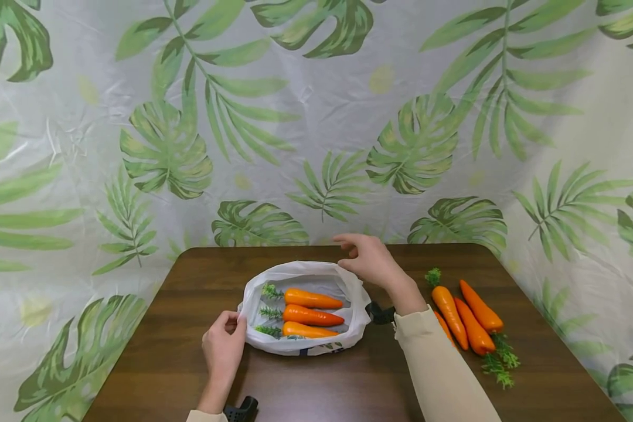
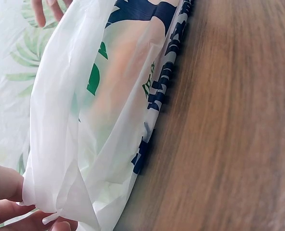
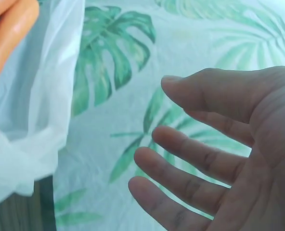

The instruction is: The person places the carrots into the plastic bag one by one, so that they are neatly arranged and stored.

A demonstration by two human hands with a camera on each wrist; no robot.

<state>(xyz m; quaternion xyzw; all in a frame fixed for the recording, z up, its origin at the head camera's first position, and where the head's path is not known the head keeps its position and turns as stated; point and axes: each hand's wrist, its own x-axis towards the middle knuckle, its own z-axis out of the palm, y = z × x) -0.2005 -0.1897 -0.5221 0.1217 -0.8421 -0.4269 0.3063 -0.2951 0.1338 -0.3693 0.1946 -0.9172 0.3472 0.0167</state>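
A white plastic bag point(image 1: 358, 328) lies on the table with its mouth spread wide. Three orange carrots point(image 1: 313, 316) with green tops rest side by side inside it, tops to the left. My left hand point(image 1: 224, 346) pinches the bag's left rim; the left wrist view has its thumb and fingers point(image 2: 7, 185) on the gathered plastic. Above the bag's far right rim is my right hand point(image 1: 371, 261), its fingers loosely bent. Seen from the right wrist, that hand point(image 3: 219, 144) holds nothing and stands apart from the bag's edge point(image 3: 60, 86).
Several more carrots point(image 1: 450, 316) lie on the right side of the dark wooden table point(image 1: 316, 387), partly behind my right sleeve point(image 1: 438, 363). A leaf-patterned sheet point(image 1: 316, 117) hangs beyond the table's far edge.
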